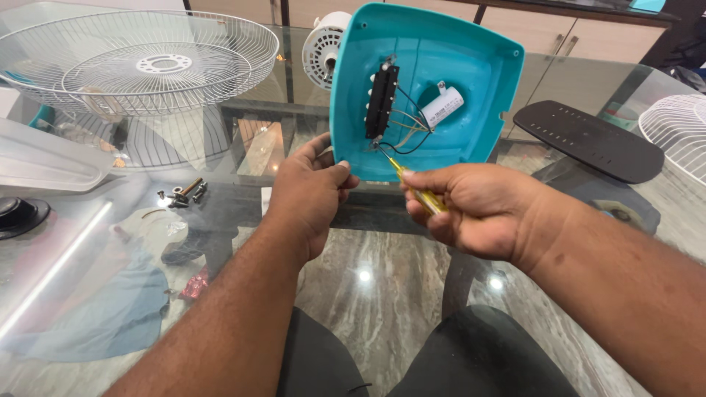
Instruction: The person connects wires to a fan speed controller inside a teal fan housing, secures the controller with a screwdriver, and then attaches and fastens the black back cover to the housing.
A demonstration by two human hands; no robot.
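While the left hand [312, 192] grips the teal cover [434, 66] at its lower edge, mid-frame, the right hand [471, 209] pinches a yellow screwdriver [415, 188] below it. Its tip vanishes among the wires [412, 121].

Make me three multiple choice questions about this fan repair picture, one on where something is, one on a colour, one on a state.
1. Where do the loose screws lie?
A. on the glass table, left of the left hand
B. inside the wire fan guard
C. on the black panel

2. What colour is the fan housing?
A. red
B. teal
C. grey

3. How is the yellow screwdriver held?
A. lying on the table
B. in the left hand
C. in the right hand, tip at the housing's wiring

Answers: 1 A, they sit on the glass beside that hand. 2 B, its shell is teal. 3 C, the right fingers wrap its handle.
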